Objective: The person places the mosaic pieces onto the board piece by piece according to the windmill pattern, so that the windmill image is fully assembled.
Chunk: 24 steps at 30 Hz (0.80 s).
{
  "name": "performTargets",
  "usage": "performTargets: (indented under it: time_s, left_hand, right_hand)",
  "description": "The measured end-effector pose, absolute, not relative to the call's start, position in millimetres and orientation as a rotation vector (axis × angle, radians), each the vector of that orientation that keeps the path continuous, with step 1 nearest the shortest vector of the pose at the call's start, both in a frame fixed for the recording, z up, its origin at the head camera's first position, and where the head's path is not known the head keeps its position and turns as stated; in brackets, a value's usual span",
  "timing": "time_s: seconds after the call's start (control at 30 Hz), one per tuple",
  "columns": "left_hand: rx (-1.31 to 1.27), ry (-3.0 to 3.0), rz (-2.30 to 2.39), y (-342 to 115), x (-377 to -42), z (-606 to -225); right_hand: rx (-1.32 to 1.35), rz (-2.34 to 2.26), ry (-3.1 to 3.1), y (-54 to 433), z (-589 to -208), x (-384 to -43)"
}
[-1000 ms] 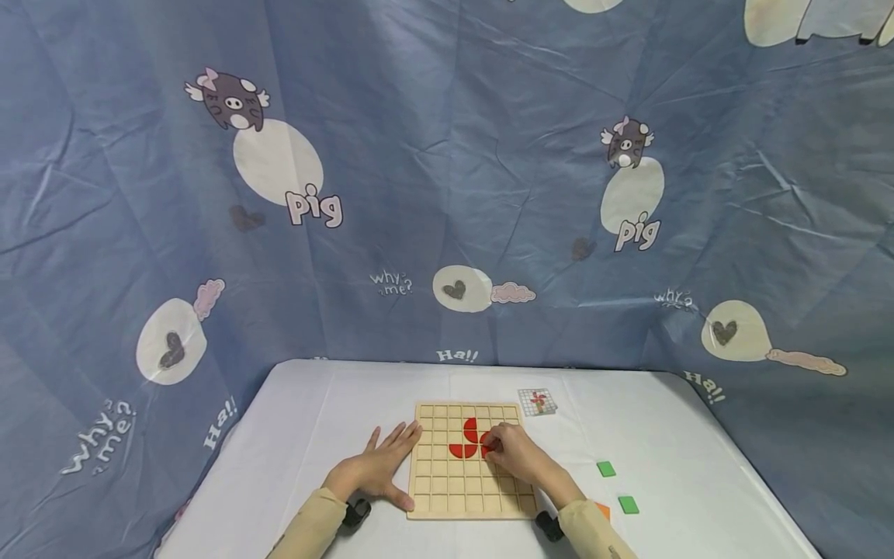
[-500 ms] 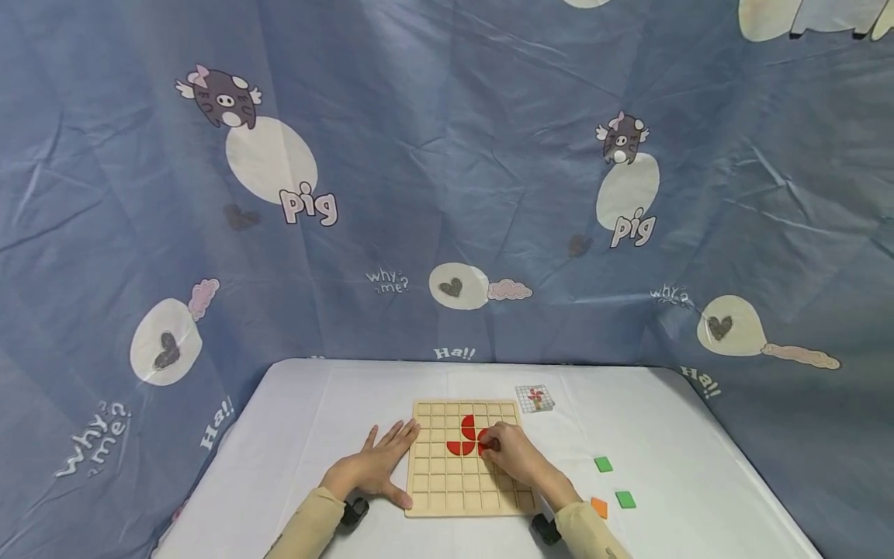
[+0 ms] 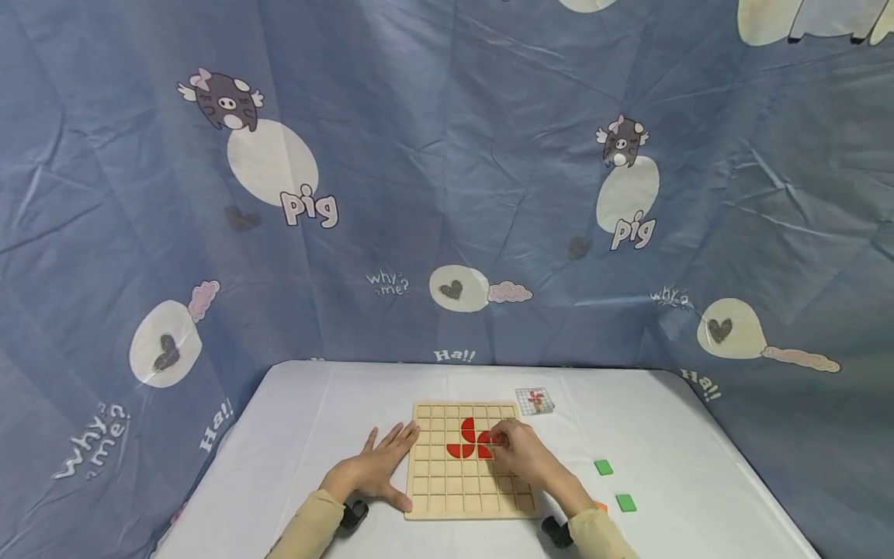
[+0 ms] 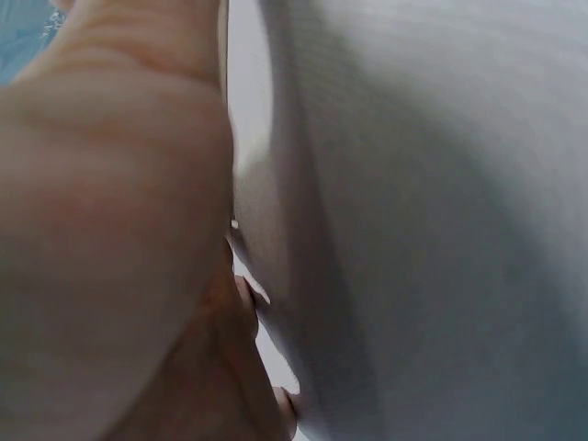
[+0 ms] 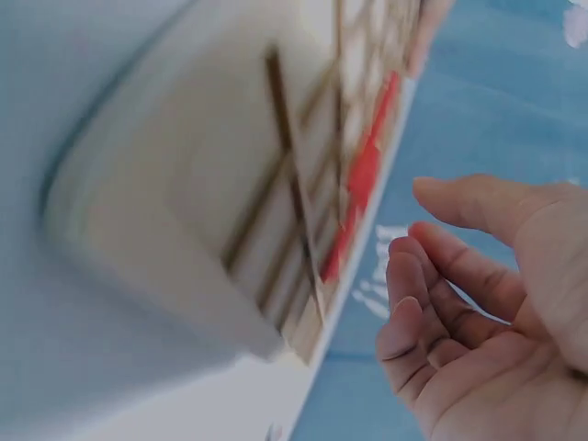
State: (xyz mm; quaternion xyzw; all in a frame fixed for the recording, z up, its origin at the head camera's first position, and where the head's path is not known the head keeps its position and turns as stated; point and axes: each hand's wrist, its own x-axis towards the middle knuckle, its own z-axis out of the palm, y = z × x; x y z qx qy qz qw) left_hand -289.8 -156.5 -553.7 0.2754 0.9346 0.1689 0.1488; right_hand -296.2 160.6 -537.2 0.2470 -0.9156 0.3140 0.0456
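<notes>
A square wooden grid board (image 3: 447, 485) lies on the white table with red curved pieces set in a pinwheel shape (image 3: 469, 429) near its middle. My left hand (image 3: 377, 468) lies spread along the board's left edge, fingertips and thumb at the rim; its wrist view shows mostly the palm side (image 4: 110, 239) and white cloth. My right hand (image 3: 522, 452) is over the right arm of the pinwheel and hides part of it. In the right wrist view the fingers of that hand (image 5: 487, 294) are loosely bent, thumb apart from them, nothing between. Red pieces (image 5: 366, 175) show beyond on the board.
A small pattern card (image 3: 535, 401) with a red pinwheel picture lies past the board's far right corner. Two green square pieces (image 3: 604, 467) sit to the right. An orange piece (image 3: 601, 506) is partly covered by my right forearm. A blue printed curtain (image 3: 447, 194) surrounds the table.
My right hand has shifted slightly right, off the red pieces, and more of the pinwheel's right side shows. The right forearm covers more of the orange piece than half a second ago. The left hand stays put.
</notes>
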Motion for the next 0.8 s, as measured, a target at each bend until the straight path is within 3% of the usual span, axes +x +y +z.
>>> performTargets:
  time_s: [0.33, 0.8]
  left_hand:
    - [0.793, 2.681, 0.490, -156, -290, -554]
    - [0.795, 2.678, 0.513, -157, -292, -556]
  right_hand:
    - [0.571, 0.931, -2.866, 220, -515, -281]
    - [0.389, 0.954, -3.072, 267, -520, -262]
